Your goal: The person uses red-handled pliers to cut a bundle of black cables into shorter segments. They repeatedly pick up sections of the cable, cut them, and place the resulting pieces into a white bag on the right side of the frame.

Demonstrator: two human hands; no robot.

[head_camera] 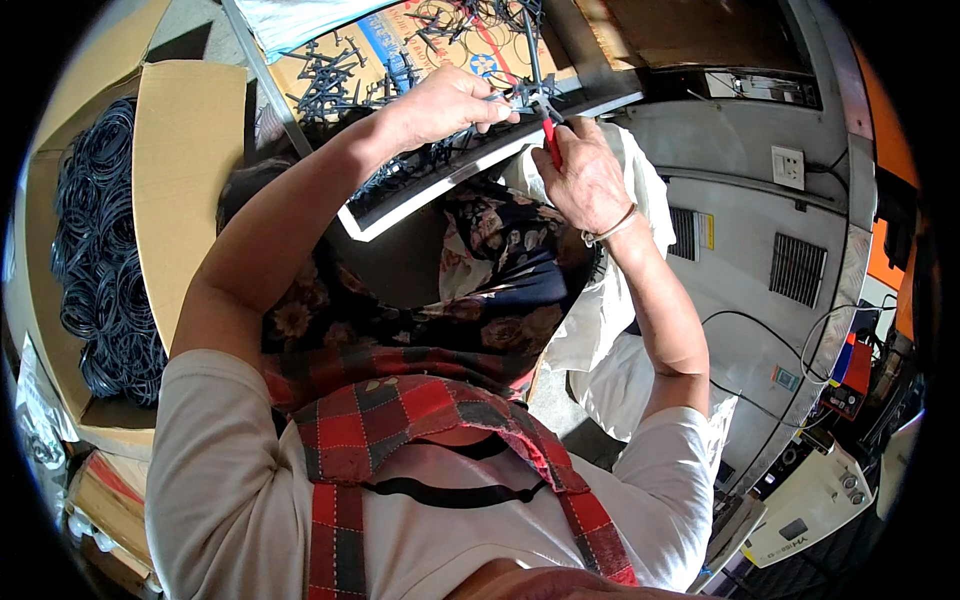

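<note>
My left hand (450, 109) pinches a small dark plastic piece (519, 91) between thumb and fingers above the front edge of a metal-rimmed tray (450, 174). Around a pair of red-handled cutting pliers (553, 142) my right hand (589, 176) is closed, just right of the left. The pliers' metal jaws meet or nearly meet the dark piece; contact is too small to tell. Beneath the hands, the tray holds a printed cardboard sheet (390, 37) strewn with several black plastic pieces (322, 79). More thin black loops and stems (450, 30) lie tangled at the tray's far side.
On the left stands an open cardboard box (187, 202) full of coiled black rings (112, 247). White sacking (607, 330) hangs beside my right forearm. A grey machine panel (739, 225) with vents and a socket (787, 167) rises to the right, with loose cables.
</note>
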